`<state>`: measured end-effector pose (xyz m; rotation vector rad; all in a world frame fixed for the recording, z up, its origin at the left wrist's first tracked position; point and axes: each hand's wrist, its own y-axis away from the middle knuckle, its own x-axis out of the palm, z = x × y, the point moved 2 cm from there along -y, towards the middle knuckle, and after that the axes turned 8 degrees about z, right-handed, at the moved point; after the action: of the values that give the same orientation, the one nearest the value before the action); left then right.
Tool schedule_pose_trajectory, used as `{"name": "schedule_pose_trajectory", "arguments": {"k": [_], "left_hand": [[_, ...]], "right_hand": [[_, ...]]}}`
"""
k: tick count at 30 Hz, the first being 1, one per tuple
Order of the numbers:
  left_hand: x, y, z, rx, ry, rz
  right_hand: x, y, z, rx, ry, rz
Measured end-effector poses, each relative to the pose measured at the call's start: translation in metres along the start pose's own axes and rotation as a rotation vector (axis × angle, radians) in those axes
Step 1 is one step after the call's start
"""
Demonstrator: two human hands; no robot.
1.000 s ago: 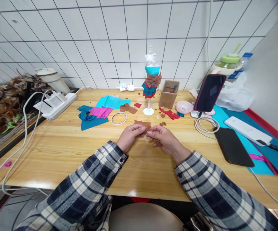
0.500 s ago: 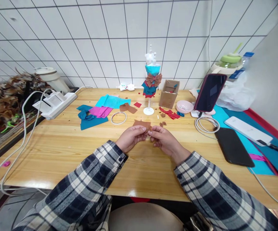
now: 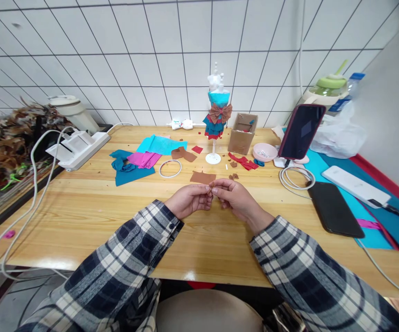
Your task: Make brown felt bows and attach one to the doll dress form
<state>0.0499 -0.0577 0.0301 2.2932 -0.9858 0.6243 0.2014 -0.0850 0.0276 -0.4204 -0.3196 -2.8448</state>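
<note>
My left hand (image 3: 190, 201) and my right hand (image 3: 234, 197) meet at their fingertips above the wooden table (image 3: 81, 207). Both are closed in a pinch on a tiny brown felt piece (image 3: 213, 190), mostly hidden by the fingers. Just beyond them a flat brown felt rectangle (image 3: 202, 177) lies on the table. Small brown scraps (image 3: 234, 176) sit to its right. A miniature mannequin (image 3: 216, 115) in a teal and red dress with a brown bow stands farther back.
Teal, cyan and pink fabric pieces (image 3: 140, 159) and a white ring (image 3: 170, 168) lie at the left. A cardboard box (image 3: 242, 133), pink bowl (image 3: 265, 152), propped phone (image 3: 300, 131), coiled cable (image 3: 296, 177) and black tablet (image 3: 334, 208) stand at the right. A white device (image 3: 78, 147) sits far left.
My hands have drawn slightly nearer to me, and the brown felt rectangle that lay partly behind my fingers now lies fully uncovered on the table. The pinch is tighter.
</note>
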Motion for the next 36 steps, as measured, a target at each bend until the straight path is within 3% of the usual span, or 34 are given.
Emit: {"name": "schedule_pose_trajectory", "arguments": {"k": [5,8,11,16,21,30,36], "left_hand": [[-0.001,0.001,-0.002,0.016,-0.1,-0.059],[0.001,0.001,-0.006,0.165,-0.249,-0.142],[0.006,0.002,-0.011,0.347,-0.544,-0.202],[0.008,0.002,-0.015,0.432,-0.819,-0.303],[0.006,0.004,-0.015,0.422,-0.743,-0.293],[0.0,-0.002,-0.003,0.245,-0.238,-0.074],[0.0,-0.001,-0.002,0.141,-0.137,0.003]], "right_hand": [[-0.002,-0.001,-0.001,-0.024,-0.013,-0.034],[-0.002,-0.001,-0.001,-0.049,-0.029,-0.059],[-0.002,-0.001,-0.001,-0.046,-0.049,-0.089],[-0.002,-0.001,-0.001,-0.052,-0.083,-0.115],[-0.004,-0.001,-0.001,-0.019,-0.078,-0.119],[-0.003,-0.002,-0.003,-0.038,-0.079,-0.108],[0.0,-0.001,0.001,-0.027,-0.028,-0.066]]}}
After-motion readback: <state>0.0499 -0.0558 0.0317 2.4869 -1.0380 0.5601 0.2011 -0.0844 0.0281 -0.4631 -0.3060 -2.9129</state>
